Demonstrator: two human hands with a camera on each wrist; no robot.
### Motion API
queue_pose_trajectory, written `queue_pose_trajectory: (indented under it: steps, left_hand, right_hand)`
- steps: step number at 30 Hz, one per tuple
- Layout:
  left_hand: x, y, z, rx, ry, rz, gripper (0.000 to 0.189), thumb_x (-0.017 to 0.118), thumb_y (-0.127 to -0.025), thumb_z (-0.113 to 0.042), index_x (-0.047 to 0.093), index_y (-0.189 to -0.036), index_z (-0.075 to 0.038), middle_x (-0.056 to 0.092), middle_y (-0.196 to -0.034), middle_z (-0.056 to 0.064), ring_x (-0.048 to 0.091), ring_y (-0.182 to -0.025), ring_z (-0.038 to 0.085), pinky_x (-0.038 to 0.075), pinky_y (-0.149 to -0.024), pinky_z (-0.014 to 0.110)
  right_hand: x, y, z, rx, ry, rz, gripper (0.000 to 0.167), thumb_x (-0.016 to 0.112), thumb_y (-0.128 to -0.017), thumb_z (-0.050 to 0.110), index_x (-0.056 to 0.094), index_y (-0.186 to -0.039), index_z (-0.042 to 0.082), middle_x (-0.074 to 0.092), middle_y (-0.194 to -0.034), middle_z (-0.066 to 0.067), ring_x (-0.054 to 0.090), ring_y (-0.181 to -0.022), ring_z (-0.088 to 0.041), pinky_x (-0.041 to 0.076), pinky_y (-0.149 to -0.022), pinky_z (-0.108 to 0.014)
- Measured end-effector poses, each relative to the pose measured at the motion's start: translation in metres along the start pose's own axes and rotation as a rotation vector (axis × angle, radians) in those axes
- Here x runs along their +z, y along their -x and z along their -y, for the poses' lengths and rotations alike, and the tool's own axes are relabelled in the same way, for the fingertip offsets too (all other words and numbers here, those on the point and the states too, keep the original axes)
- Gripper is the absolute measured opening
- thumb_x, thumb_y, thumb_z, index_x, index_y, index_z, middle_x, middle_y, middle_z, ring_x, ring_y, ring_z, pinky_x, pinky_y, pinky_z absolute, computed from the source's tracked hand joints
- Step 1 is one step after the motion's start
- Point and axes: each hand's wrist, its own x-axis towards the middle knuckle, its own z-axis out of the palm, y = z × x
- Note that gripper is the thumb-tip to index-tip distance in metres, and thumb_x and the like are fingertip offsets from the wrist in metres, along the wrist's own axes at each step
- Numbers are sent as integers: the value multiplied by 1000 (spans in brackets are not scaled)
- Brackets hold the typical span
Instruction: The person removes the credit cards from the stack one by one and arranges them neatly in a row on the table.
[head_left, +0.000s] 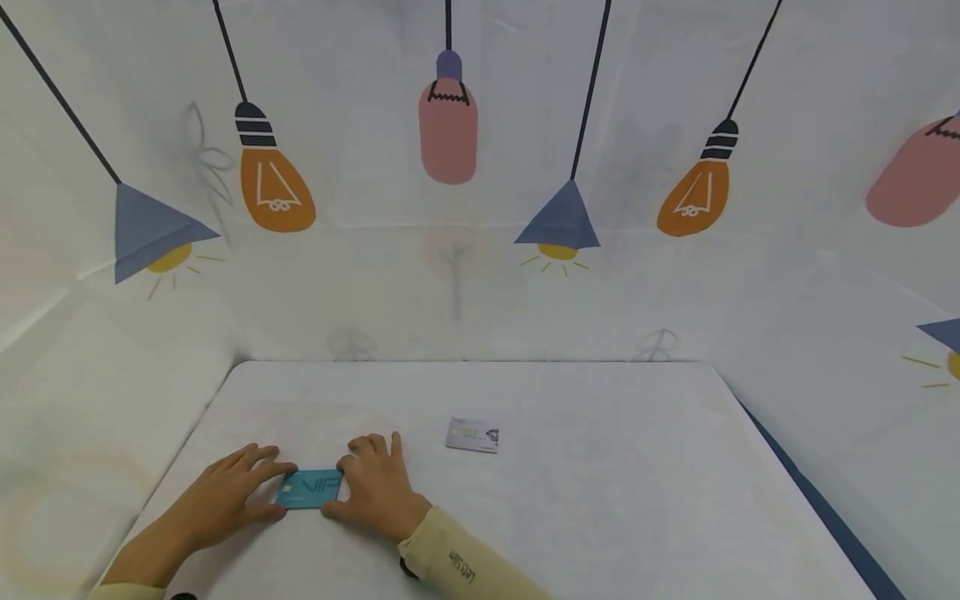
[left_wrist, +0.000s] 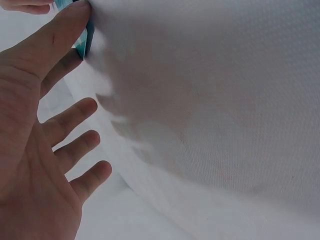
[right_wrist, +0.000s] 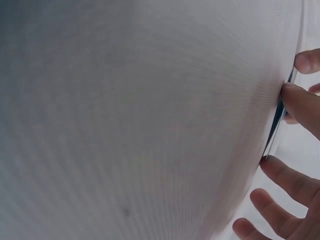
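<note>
A teal card (head_left: 309,489) with dark lettering and a small gold chip lies flat, close over the white tabletop in the head view. At its left end my left hand (head_left: 232,492) pinches it, thumb at the near corner and index finger at the far one. My right hand (head_left: 382,492) grips the opposite end the same way, its other fingers raised off the card. In the left wrist view, thumb and index finger meet the card's edge (left_wrist: 83,42) while the other fingers spread free. The right wrist view shows the card (right_wrist: 276,117) nearly edge-on between the fingertips.
A silver-grey card (head_left: 472,435) lies on the white table (head_left: 600,483), beyond and to the right of my hands. Behind the table hangs a pale backdrop (head_left: 360,283) printed with lamps and bulbs. A blue strip (head_left: 817,496) shows along the right table edge.
</note>
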Motion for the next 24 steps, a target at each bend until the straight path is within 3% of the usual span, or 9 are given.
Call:
queue_pose_trajectory:
  steps: [16, 24]
  left_hand:
    - [-1, -2, -1, 5, -12, 4, 57, 85, -76, -49, 70, -123, -22, 62, -130, 18, 53, -120, 53, 45, -89, 71]
    - [1, -5, -7, 32, 35, -112, 52, 84, -79, -49, 72, -120, -19, 64, -127, 17, 57, -117, 51, 47, -89, 68]
  right_hand:
    - [-4, 2, 0, -13, 40, 14, 55, 66, -83, 73, 71, -120, 32, 54, -140, 7, 46, -131, -18, 36, -112, -56]
    - [-10, 3, -10, -45, 12, 1, 60, 66, -84, 72, 68, -128, 31, 52, -141, 7, 44, -133, -18, 36, -112, -56]
